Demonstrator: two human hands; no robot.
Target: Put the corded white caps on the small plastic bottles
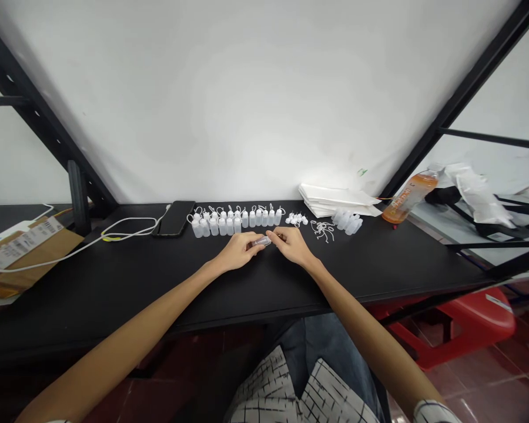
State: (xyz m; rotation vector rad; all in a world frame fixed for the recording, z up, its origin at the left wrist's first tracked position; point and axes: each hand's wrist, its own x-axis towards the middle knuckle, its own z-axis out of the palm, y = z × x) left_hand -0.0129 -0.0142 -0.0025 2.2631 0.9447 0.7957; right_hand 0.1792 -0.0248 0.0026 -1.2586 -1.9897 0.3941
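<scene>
My left hand (240, 251) is closed around a small translucent bottle (261, 241), which lies tilted between my hands. The fingers of my right hand (291, 244) are pinched at the bottle's white cap end, touching it. Behind my hands stand rows of small capped bottles (237, 223) with white loops. Right of them lie several white nozzle caps (297, 219), a scatter of white loop strips (324, 230) and a group of translucent bottles without caps (347, 222).
A black phone (175, 218) and white cable (132, 235) lie left of the bottles. A brown package (30, 252) is at far left. Folded white sheets (339, 201) and an orange drink bottle (409, 197) are at right. A red stool (476, 320) stands below the black table (379, 264).
</scene>
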